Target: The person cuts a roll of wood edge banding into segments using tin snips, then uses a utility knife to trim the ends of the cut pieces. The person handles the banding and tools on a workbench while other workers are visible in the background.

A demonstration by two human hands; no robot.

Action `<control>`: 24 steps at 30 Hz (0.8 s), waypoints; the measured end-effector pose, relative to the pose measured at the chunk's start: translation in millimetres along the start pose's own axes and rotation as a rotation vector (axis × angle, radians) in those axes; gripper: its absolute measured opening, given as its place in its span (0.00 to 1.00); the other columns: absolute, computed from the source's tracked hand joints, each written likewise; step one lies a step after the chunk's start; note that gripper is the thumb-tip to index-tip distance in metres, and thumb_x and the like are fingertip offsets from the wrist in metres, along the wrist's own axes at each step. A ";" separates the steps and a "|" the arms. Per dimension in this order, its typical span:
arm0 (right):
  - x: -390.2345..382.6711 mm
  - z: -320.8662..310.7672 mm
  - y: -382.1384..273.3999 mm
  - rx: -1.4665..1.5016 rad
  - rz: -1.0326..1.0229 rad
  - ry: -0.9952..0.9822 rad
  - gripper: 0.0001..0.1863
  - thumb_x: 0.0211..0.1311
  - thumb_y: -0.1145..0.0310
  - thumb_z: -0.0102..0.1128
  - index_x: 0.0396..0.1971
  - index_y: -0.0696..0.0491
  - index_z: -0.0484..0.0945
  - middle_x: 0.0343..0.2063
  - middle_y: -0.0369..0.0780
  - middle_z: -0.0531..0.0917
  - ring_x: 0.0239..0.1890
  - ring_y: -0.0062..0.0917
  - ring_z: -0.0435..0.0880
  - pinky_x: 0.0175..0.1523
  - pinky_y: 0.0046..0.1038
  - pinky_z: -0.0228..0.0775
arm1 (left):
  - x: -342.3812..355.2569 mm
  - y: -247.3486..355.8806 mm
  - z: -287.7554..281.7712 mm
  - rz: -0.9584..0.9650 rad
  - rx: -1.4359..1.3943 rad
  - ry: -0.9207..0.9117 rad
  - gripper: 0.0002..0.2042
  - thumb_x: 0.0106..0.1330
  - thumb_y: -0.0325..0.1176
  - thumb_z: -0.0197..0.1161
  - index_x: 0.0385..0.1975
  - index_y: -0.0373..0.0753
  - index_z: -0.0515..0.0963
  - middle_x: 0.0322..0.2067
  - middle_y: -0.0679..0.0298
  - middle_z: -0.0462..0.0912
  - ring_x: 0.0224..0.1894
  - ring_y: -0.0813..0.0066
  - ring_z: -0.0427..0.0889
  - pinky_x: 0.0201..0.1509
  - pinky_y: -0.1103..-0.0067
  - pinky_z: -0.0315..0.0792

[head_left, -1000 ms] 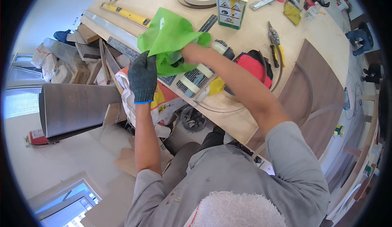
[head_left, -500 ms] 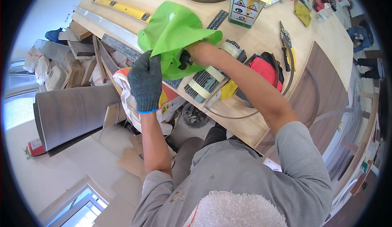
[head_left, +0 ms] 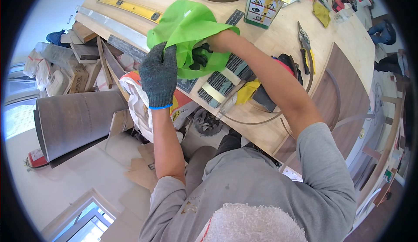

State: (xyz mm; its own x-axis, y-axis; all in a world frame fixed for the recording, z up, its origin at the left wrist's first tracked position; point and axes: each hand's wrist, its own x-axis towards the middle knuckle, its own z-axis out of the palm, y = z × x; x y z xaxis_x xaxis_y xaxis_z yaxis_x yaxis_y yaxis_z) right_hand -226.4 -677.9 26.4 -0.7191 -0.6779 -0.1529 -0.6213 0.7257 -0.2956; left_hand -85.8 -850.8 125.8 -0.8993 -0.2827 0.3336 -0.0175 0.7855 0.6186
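Note:
My left hand [head_left: 159, 74], in a dark grey knitted glove with a blue cuff edge, is closed on the near edge of a bright green cloth bag [head_left: 186, 24], holding it up over the table edge. My bare right hand [head_left: 221, 41] reaches into the bag's opening from the right; the green cloth hides its fingers. A crumpled black thing [head_left: 199, 59], perhaps a glove, shows in the opening just below that hand. Under the bag lies a dark striped bundle [head_left: 213, 89] with cream bands, and beside it a yellow cloth [head_left: 247, 92].
On the wooden table [head_left: 274, 46] are a yellow spirit level [head_left: 129, 9], a metal can [head_left: 262, 9], snips [head_left: 306, 48] and thin curved strips. A brown wood-look sheet [head_left: 339, 89] lies at right. A bucket [head_left: 207, 122] and white sack [head_left: 138, 111] stand below the near edge.
My right hand has shifted slightly right and up, and more of the black thing shows in the bag's opening. My left hand has moved a little up and right, still gripping the cloth.

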 end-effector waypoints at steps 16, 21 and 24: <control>-160.0 -83.8 2.3 1.740 -0.109 0.058 0.21 0.70 0.58 0.48 0.51 0.61 0.74 0.59 0.55 0.74 0.58 0.45 0.79 0.58 0.44 0.75 | -35.0 -12.8 10.7 0.080 0.024 0.041 0.19 0.64 0.39 0.65 0.50 0.33 0.80 0.46 0.46 0.83 0.47 0.49 0.82 0.51 0.64 0.75; -253.6 -78.5 7.2 2.347 -0.249 0.304 0.30 0.72 0.53 0.39 0.60 0.64 0.67 0.59 0.58 0.73 0.58 0.49 0.78 0.62 0.48 0.72 | -89.5 99.4 27.5 0.119 -0.784 -0.453 0.33 0.60 0.25 0.68 0.66 0.31 0.64 0.62 0.50 0.72 0.62 0.61 0.73 0.67 0.68 0.67; -301.5 -79.9 8.4 2.489 -0.263 0.583 0.32 0.71 0.51 0.39 0.60 0.64 0.68 0.58 0.57 0.74 0.56 0.48 0.79 0.61 0.48 0.74 | -131.0 145.3 63.9 0.003 -1.304 -0.740 0.37 0.63 0.20 0.64 0.72 0.32 0.54 0.63 0.53 0.70 0.62 0.66 0.74 0.67 0.70 0.68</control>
State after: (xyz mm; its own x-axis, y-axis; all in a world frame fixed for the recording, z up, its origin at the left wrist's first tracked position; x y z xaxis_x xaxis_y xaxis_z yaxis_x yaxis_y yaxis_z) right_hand -39.6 -458.0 145.3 -0.9490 -0.3113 0.0489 0.2829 -0.9099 -0.3034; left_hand 1.6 -664.4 126.6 -0.9172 0.3663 0.1567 0.0174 -0.3560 0.9343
